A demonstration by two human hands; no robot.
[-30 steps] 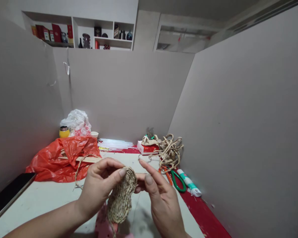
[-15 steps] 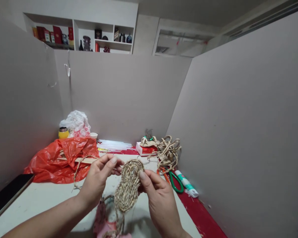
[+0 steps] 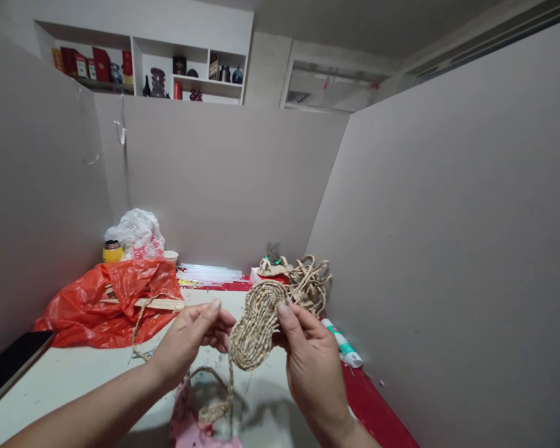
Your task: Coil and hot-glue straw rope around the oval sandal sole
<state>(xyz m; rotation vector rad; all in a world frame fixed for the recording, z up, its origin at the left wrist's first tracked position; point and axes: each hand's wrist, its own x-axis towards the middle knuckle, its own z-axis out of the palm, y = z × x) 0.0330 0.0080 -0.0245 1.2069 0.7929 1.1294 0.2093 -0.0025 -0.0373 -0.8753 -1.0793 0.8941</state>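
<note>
Our right hand point(image 3: 315, 368) grips the woven straw sole point(image 3: 257, 320): thumb flat on the facing side near its right edge, the other fingers closed behind it. Sole held up above the table point(image 3: 70, 379), near chest-centre, tilted so the wider end points up and to the right. Narrow waist shows about midway along it.

Our left hand point(image 3: 191, 339) sits just left of the sole, half curled, thumb stretched out over bent fingers. Fingertips reach the sole's left edge at the waist; we cannot tell whether they pinch it or only touch.

A loose braid tail point(image 3: 214, 398) drops from the sole's lower end and loops over something pink point(image 3: 198, 429) at the bottom edge of view.

Around us:
- Red plastic bag point(image 3: 107, 302) crumpled at the left rear of the table, flat wooden sticks point(image 3: 156, 303) lying across it.
- White plastic bag point(image 3: 137, 231) behind it, with a yellow jar point(image 3: 112, 252) to its left and a small cup point(image 3: 170, 255) to its right.
- Clear rods point(image 3: 210, 272) against the back partition.
- Tangle of braided straw point(image 3: 312, 283) beyond the sole, toward the right partition.
- White-and-teal tube point(image 3: 343, 344) on the red mat point(image 3: 382, 417), just right of our right hand.
- Dark flat slab point(image 3: 9, 367) at the table's left edge.
- Wall shelf point(image 3: 142, 62) high up, holding boxes and bottles.
</note>
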